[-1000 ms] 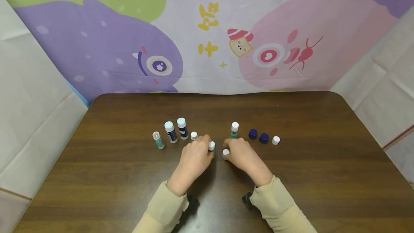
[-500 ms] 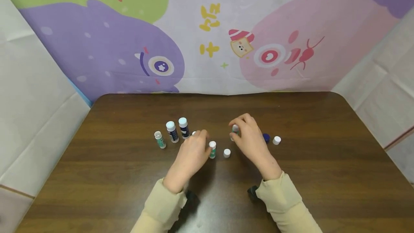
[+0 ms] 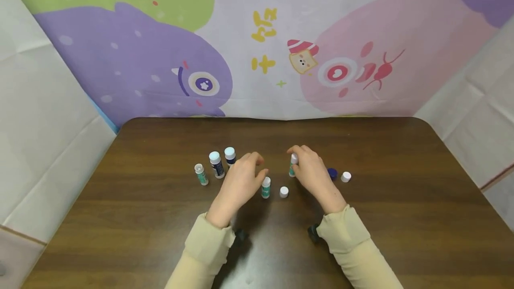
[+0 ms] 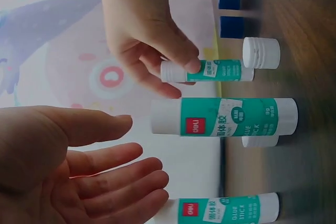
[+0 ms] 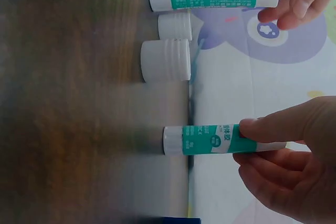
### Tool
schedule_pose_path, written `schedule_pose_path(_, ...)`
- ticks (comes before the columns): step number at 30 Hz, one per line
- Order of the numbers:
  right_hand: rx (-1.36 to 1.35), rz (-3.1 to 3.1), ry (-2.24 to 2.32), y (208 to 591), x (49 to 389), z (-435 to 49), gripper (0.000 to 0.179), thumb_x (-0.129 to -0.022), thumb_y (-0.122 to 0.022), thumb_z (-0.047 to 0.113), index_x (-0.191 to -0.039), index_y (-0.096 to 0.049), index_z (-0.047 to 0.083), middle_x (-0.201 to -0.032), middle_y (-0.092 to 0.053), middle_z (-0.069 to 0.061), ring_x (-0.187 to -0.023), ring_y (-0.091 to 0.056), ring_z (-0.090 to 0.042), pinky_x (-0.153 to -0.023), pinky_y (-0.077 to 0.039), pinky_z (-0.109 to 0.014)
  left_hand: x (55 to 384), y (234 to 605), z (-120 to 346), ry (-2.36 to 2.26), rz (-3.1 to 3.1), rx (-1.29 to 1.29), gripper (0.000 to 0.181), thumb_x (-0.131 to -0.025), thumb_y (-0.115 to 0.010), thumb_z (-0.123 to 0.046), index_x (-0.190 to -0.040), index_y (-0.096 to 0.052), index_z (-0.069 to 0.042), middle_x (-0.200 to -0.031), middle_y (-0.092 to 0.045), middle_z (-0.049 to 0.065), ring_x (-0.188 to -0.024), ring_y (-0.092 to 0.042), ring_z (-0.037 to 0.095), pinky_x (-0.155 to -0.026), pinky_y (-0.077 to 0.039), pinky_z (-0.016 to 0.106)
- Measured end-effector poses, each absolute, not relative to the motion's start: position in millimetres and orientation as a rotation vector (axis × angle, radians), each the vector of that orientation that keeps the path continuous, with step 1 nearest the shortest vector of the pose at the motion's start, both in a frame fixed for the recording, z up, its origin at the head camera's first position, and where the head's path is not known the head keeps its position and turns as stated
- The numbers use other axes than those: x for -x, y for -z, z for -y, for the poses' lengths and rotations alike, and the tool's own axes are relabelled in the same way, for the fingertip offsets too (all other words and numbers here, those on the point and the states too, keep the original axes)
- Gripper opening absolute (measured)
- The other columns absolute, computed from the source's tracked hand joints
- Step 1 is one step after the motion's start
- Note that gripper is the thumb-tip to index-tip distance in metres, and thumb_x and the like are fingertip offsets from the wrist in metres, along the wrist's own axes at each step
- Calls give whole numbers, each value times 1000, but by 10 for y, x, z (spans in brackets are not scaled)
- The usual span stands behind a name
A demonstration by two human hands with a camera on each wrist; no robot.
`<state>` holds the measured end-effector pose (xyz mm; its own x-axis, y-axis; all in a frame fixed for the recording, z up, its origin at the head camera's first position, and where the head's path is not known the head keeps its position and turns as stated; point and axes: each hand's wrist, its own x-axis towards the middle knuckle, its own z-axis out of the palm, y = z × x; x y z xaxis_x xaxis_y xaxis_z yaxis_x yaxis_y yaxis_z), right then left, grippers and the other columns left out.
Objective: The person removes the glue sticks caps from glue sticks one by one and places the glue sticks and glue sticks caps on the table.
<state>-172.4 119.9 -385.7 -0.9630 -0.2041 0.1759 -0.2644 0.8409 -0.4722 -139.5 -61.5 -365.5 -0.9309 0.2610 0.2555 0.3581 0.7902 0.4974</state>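
My right hand [image 3: 319,176] pinches a green-and-white glue stick [image 5: 210,140] between thumb and fingers; it stands upright, its base at or close to the table. My left hand [image 3: 238,185] hovers with loosely bent, parted fingers beside a second upright green glue stick [image 3: 266,188], and in the left wrist view a small gap separates them. A white cap [image 3: 283,192] sits between the hands. Another green glue stick [image 4: 226,211] shows at the lower edge of the left wrist view. In the right wrist view a smaller white cap [image 5: 176,26] appears beyond the large one.
Left of the hands stand a green glue stick [image 3: 201,174] with an open top and two navy glue sticks [image 3: 217,164], one partly behind my left hand. To the right lie a blue cap [image 3: 332,173] and a white cap [image 3: 346,177]. A printed cloth hangs behind the table.
My right hand has left the white cap, moved away to the farther green glue stick and taken hold of it. My left hand's fingers have lifted and spread away from the nearer glue stick.
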Motion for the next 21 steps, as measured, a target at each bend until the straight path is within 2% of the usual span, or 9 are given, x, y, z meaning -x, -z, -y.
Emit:
schedule_pose_path(11, -419, 2798, -840, 3685, 1723, -1168, 28, -80, -68, 7, -106, -60, 6, -96, -62, -9, -78, -62, -21, -65, -51, -34, 1511, 3643, 533, 818, 2822, 498, 21, -83, -65, -16, -100, -60, -6, -97, -64, 7, -83, -62, 22, -71, -51, 36)
schedule_pose_path(16, -446, 2698, -949, 3573, 1659, -1107, 27, -79, -70, 13, -105, -61, 8, -96, -64, -7, -76, -60, -19, -65, -50, -33, 1559, 3608, 466, 846, 2785, 535, 21, -82, -66, -15, -100, -60, -7, -97, -64, 6, -72, -58, 17, -66, -50, 33)
schedule_pose_path(21, -471, 2600, -1080, 3485, 1588, -1053, 27, -78, -71, 14, -102, -62, 7, -93, -65, -7, -74, -60, -20, -65, -50, -31, 1580, 3588, 422, 863, 2707, 541, 15, -80, -66, -11, -93, -60, -7, -87, -62, 5, -67, -54, 15, -60, -48, 31)
